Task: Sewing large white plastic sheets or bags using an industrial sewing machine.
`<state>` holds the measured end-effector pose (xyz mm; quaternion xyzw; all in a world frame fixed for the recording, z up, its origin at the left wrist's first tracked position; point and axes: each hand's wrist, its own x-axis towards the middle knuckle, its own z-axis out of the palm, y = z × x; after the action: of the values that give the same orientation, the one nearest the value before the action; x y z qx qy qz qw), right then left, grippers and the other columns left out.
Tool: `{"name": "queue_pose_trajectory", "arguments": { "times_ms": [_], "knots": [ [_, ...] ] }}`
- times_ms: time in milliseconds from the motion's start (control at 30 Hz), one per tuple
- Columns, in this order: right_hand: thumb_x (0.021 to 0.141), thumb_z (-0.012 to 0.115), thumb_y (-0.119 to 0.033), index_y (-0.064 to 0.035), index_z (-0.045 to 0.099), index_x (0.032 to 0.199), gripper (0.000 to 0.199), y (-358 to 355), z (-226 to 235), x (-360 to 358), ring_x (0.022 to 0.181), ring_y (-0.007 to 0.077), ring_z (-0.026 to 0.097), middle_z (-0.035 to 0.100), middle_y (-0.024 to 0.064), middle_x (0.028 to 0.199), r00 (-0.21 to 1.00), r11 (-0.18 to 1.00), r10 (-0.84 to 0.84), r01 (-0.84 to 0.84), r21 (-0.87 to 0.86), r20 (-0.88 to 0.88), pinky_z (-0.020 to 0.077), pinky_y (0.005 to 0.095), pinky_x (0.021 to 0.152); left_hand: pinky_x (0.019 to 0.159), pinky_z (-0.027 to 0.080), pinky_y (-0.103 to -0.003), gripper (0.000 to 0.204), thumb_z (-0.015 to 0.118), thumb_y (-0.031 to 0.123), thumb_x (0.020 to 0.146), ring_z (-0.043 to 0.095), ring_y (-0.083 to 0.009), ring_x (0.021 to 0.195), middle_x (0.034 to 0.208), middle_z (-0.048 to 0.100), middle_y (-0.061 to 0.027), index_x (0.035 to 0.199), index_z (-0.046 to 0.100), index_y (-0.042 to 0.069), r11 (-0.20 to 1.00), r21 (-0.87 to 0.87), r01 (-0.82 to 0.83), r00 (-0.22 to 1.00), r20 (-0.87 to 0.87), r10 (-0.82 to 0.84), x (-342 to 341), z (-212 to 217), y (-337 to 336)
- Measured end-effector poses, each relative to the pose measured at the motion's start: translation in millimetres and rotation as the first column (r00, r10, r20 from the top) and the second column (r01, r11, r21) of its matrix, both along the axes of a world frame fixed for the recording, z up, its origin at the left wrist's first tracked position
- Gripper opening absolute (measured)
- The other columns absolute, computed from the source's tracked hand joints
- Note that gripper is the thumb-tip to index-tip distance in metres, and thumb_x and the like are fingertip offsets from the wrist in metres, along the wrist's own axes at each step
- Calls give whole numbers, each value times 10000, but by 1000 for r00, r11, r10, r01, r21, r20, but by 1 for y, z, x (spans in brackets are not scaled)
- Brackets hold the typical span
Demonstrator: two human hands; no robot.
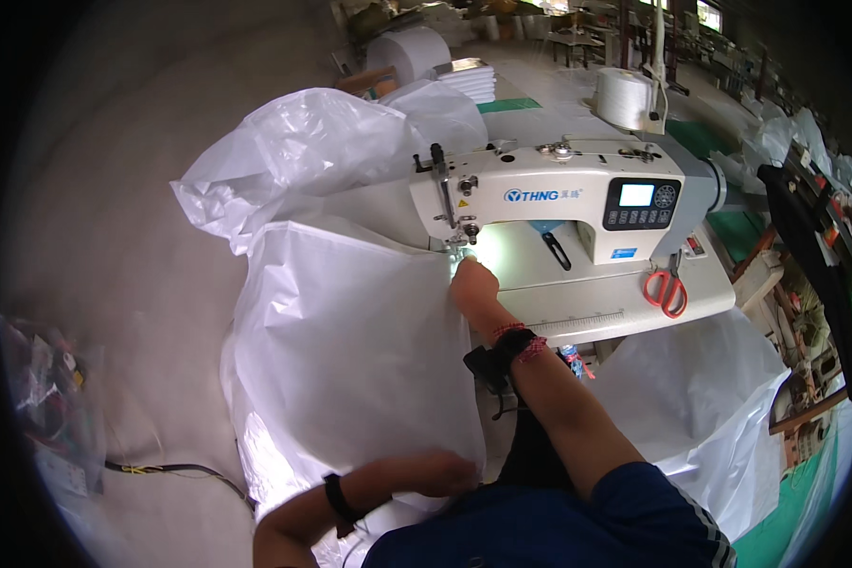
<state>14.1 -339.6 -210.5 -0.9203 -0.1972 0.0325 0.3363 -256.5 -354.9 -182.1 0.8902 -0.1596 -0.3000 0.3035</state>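
A large white translucent plastic sheet [350, 331] hangs from the sewing table down past my lap. My right hand [473, 282] presses the sheet's edge flat right in front of the needle of the white industrial sewing machine [559, 194]. Its fingers are closed on the edge. A red bracelet and a dark band sit on that wrist. My left hand [435, 471] grips the lower part of the same sheet close to my body, fingers bunched in the plastic. A dark band circles my left wrist.
Red-handled scissors [667, 289] lie on the machine table [596, 312] at the right. A big cone of white thread [625, 97] stands behind the machine. More white plastic [701, 417] piles at my right, a cable [175, 469] runs on the floor at left.
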Motion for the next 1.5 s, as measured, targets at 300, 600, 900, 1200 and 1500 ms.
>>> {"name": "queue_pose_trajectory", "arguments": {
  "times_ms": [300,600,900,1200,1500],
  "knots": [
    [766,569,-151,14,558,931,234,-3,-4,3,847,331,630,639,192,883,1000,1000,24,-24,-1,15,498,400,727,793,456,-413,274,464,33,763,554,-341,926,986,590,-154,997,598,78,856,-101,-507,477,795,376,206,6,127],
    [688,619,-199,10,568,975,358,0,-12,15,876,319,615,633,194,891,981,996,40,-23,91,-188,477,379,770,850,425,-350,312,525,45,733,527,-254,951,1035,583,-61,1018,639,105,803,-70,-592,263,925,275,219,-55,133],
    [777,536,-192,28,541,1006,318,4,-19,12,826,346,618,630,199,835,995,966,90,-75,247,-51,482,417,730,793,438,-360,222,556,99,727,541,-247,885,1012,571,-37,920,658,143,764,72,-641,363,906,219,217,-44,126],
    [841,410,-106,41,486,1156,356,12,-4,-4,730,301,642,643,154,790,948,919,276,-212,-332,159,508,390,622,707,490,-355,124,605,61,697,601,-263,790,820,635,-59,801,667,89,713,-377,-591,146,819,555,211,-49,128],
    [841,433,-107,39,594,936,237,11,-3,-11,745,272,651,642,155,799,927,950,244,-169,-263,284,512,373,641,722,484,-378,136,559,43,709,584,-288,797,834,621,-76,809,647,68,759,-308,-574,152,871,468,212,-51,132]
  ]
}}
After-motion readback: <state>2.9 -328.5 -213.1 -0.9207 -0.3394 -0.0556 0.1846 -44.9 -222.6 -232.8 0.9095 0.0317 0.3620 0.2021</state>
